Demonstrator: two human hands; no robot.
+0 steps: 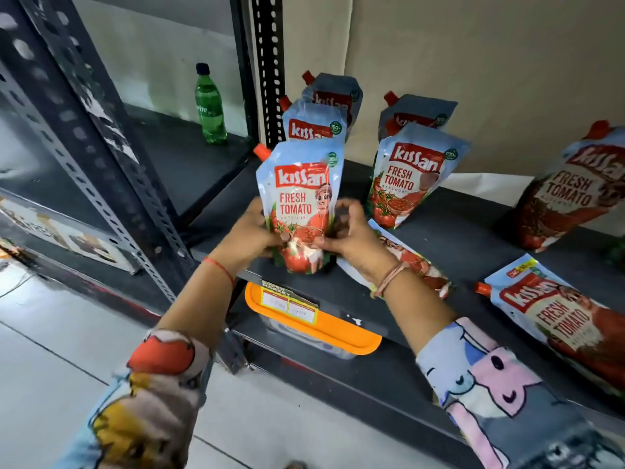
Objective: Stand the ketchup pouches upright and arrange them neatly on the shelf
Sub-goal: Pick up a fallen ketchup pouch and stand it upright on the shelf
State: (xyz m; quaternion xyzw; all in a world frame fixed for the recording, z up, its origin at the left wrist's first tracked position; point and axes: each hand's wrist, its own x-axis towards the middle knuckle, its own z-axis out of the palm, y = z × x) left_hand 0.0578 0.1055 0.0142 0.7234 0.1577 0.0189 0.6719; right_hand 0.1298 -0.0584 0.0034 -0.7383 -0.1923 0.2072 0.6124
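Both closed on front ketchup pouch point(299, 204): left hand point(252, 231), right hand point(350, 236) gripping lower sides, upright at shelf point(449, 238) front edge. Flat pouch point(411, 257) under right wrist; standing pouches point(411, 177) beyond.

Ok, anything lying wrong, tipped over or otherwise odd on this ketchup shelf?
Yes. Two pouches lie flat while the others stand: one under the right hand, another near the shelf's front right. Both hands grip a pouch at the shelf front. A green soda bottle stands alone in the neighbouring bay. No spills visible.
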